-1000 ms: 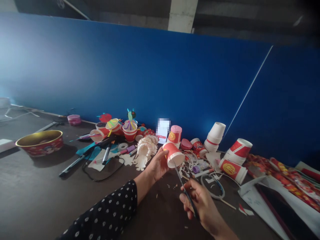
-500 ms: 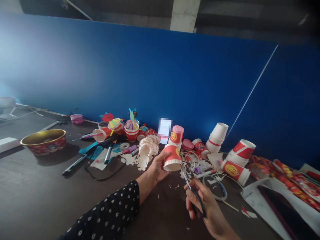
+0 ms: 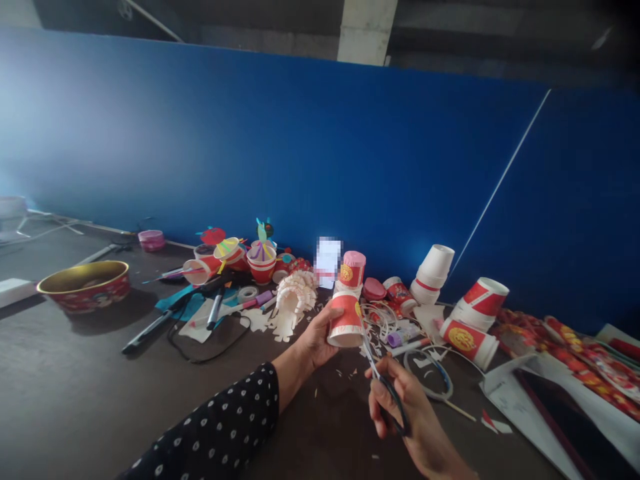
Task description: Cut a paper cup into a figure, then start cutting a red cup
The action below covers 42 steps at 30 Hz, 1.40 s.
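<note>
My left hand (image 3: 316,339) is wrapped round a red and white paper cup (image 3: 346,321), its rim facing down and toward me. In my right hand (image 3: 400,399) is a pair of scissors (image 3: 376,375) with dark handles. The blades point up and touch or nearly touch the cup's right side at the rim; exactly where they meet the paper is hard to see. Just behind the held cup stands a pink-topped red cup (image 3: 353,268). Small paper scraps (image 3: 345,373) lie on the table beneath my hands.
Cut white cup pieces (image 3: 295,297) are heaped left of centre. Decorated cups (image 3: 263,263) stand behind markers (image 3: 216,308). A gold-lined red tin (image 3: 85,287) sits at left. Stacked cups (image 3: 470,327) and a dark phone (image 3: 575,417) are at right. A blue partition (image 3: 300,147) bounds the back.
The cup has tipped slightly in my left hand, its rim now a little lower. The scissors stay at its right edge. The whole view has shifted slightly.
</note>
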Motion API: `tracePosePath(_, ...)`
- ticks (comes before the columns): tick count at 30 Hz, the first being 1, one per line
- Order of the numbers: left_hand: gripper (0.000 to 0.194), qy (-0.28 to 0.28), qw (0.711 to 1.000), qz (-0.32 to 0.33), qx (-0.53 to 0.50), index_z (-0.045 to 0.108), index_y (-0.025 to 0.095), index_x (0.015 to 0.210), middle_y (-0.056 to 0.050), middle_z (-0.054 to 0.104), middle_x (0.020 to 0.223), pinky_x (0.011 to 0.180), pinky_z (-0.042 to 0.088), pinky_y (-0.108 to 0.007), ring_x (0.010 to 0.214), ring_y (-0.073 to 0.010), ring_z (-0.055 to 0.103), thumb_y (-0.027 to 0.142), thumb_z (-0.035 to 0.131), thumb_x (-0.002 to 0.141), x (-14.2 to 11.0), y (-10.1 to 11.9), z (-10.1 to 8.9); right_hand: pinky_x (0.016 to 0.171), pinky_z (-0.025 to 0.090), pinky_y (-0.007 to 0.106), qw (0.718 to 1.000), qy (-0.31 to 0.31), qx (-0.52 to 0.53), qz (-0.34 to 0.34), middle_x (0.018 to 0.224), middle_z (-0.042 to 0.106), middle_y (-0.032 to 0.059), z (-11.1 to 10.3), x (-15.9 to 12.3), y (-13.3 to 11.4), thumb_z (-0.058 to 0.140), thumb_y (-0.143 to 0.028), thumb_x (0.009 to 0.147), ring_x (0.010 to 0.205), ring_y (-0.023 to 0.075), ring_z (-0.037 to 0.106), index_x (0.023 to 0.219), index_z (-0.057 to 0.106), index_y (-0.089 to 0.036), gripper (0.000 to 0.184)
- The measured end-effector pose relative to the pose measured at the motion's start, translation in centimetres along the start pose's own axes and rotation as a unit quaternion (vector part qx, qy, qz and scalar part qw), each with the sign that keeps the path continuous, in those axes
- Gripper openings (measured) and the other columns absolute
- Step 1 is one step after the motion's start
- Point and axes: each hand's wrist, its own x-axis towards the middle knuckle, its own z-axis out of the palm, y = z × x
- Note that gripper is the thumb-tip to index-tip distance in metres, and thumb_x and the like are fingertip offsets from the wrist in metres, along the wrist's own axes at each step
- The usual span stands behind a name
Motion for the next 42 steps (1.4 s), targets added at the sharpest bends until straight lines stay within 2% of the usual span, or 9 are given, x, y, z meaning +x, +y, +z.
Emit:
tracePosePath(11,0.038,-0.041,0.999,0.004,0.008,0.049,0.01,0.108,-0.01,0.063,0.087,0.073,0.048,-0.033,0.075,-0.0188,0.061,0.018,0.058,0.072,-0.25,-0.26,0.12,0.04,0.029,0.017,1.0,0.011,0.007,-0.01,0.051,0.051,-0.0064,0.17,0.09,-0.14,0.06,-0.052,0.072,0.038,0.0052,0.045,0.081,0.046,-0.018,0.038)
tracePosePath(20,0.033,-0.021,1.0,0.007,0.013,0.052,0.009,0.102,-0.01,0.062,0.087,0.073,0.048,-0.033,0.075,-0.0187,0.06,0.017,0.058,0.071,-0.31,-0.32,0.26,0.039,0.028,0.018,1.0,0.018,-0.009,-0.009,0.052,0.05,-0.0069,0.18,0.21,-0.27,0.06,-0.051,0.072,0.038,0.0054,0.044,0.08,0.043,-0.019,0.038)
tracePosePath(27,0.033,-0.043,0.998,0.03,0.026,0.051,0.012,0.103,-0.009,0.061,0.089,0.074,0.047,-0.035,0.077,-0.0191,0.06,0.015,0.058,0.071,-0.41,-0.34,0.47,0.04,0.029,0.018,1.0,0.02,-0.006,-0.016,0.053,0.05,-0.0063,0.17,0.21,-0.26,0.059,-0.053,0.072,0.04,0.0058,0.044,0.08,0.043,-0.018,0.039)
tracePosePath(42,0.035,-0.048,0.999,0.012,0.018,0.05,0.012,0.106,-0.01,0.061,0.093,0.079,0.046,-0.036,0.081,-0.0201,0.061,0.016,0.058,0.072,-0.17,-0.53,-0.06,0.04,0.029,0.017,0.999,0.006,0.01,-0.034,0.055,0.05,-0.0061,0.06,0.31,0.27,0.056,-0.048,0.077,0.041,0.0042,0.044,0.082,0.044,-0.018,0.033)
